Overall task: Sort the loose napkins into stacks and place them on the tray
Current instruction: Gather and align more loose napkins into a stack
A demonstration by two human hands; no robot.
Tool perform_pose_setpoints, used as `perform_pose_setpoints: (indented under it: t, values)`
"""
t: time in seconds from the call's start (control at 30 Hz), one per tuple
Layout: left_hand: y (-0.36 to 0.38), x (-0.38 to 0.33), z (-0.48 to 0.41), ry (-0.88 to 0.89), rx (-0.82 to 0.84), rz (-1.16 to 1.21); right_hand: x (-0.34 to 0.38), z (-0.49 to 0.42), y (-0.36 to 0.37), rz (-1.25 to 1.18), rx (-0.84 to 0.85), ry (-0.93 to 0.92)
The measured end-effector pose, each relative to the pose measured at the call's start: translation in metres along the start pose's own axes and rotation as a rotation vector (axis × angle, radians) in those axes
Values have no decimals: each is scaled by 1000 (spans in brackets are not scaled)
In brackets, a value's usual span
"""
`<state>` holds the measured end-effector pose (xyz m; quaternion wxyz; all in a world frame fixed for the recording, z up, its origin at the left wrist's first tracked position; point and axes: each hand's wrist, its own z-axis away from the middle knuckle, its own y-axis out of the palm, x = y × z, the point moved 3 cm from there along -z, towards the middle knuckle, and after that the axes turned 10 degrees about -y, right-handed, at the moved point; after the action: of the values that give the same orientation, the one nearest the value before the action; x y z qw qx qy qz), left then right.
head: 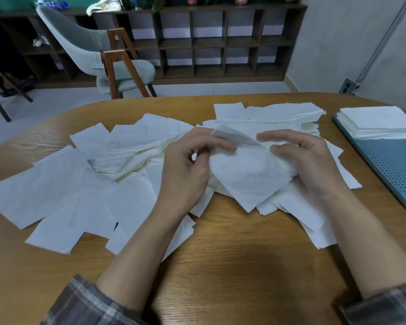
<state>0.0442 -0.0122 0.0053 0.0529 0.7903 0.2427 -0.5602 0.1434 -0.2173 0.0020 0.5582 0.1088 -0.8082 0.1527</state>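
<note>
A bundle of napkins (249,170) is held just above the middle of the wooden table (232,254). The left hand (185,170) pinches its left edge between thumb and curled fingers. The right hand (312,165) curls round its right side. Loose napkins (80,191) lie overlapping beneath and out to the left. At the right, the blue perforated tray (389,165) holds one squared stack of napkins (377,123) at its far end. Beyond the table stand a grey chair (103,59) and a cubby shelf (209,41).
</note>
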Motion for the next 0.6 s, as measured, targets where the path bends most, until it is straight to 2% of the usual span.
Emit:
perform_pose_setpoints:
  t: [0.1,0.17,0.27,0.4,0.6]
  values:
    - [-4,2,-1,-92,-81,77,4,2,11,-301,-10,80]
    - [-4,3,0,-174,-113,115,10,6,17,-437,42,115]
    - [-1,5,1,-227,-92,88,12,10,18,-350,68,101]
    - [0,9,0,-253,-66,54,8,8,11,-82,17,27]
    - [2,8,1,-289,-67,36,11,6,14,-35,96,-49]
